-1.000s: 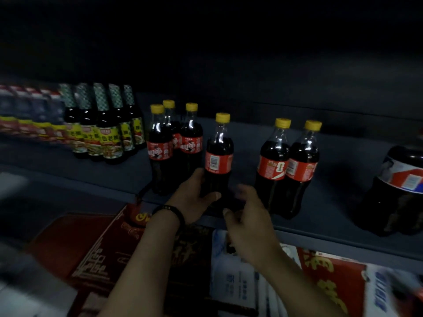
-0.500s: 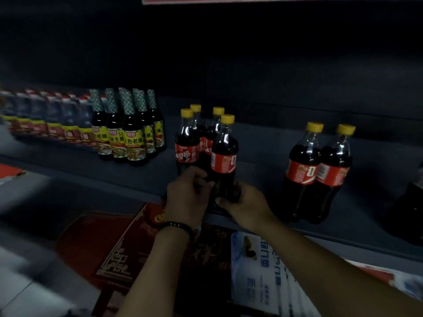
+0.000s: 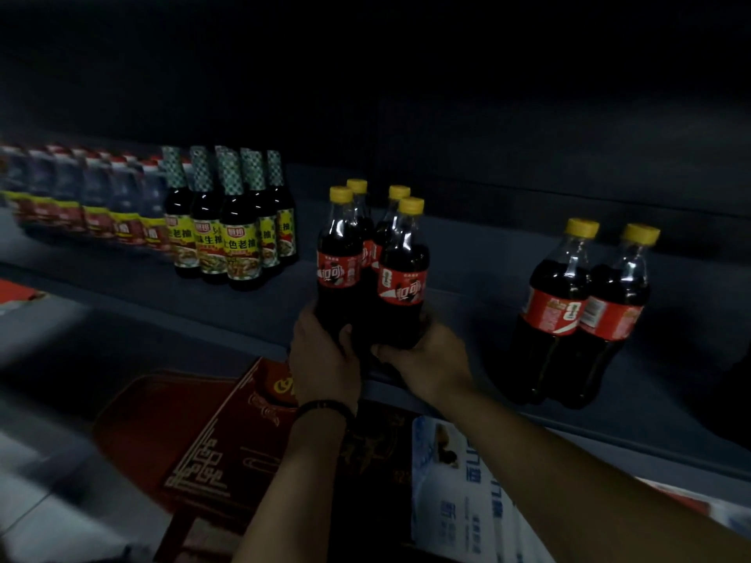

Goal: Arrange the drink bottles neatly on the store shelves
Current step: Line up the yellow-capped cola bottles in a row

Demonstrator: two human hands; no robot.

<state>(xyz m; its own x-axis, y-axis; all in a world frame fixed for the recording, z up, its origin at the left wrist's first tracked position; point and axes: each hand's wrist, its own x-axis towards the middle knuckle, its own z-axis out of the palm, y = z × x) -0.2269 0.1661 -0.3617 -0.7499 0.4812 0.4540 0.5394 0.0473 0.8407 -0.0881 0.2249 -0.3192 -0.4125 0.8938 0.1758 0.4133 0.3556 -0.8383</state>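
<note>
Several cola bottles with yellow caps and red labels stand in a tight cluster on the dark shelf (image 3: 467, 278). My left hand (image 3: 323, 355) grips the base of the front left cola bottle (image 3: 339, 262). My right hand (image 3: 430, 359) grips the base of the front right cola bottle (image 3: 404, 274). Two more of these bottles stand right behind them. A pair of cola bottles (image 3: 585, 306) stands apart to the right, near the shelf's front edge.
Dark soy sauce bottles (image 3: 231, 225) with green checked necks stand left of the cola cluster, and a blurred row of smaller bottles (image 3: 81, 197) runs further left. Below the shelf lie red cartons (image 3: 195, 432) and a white and blue carton (image 3: 467, 501).
The front right cola bottle slid left against the cluster. Both hands closed round the bases of the front bottles. The view shifted, so the pair on the right looks farther off.
</note>
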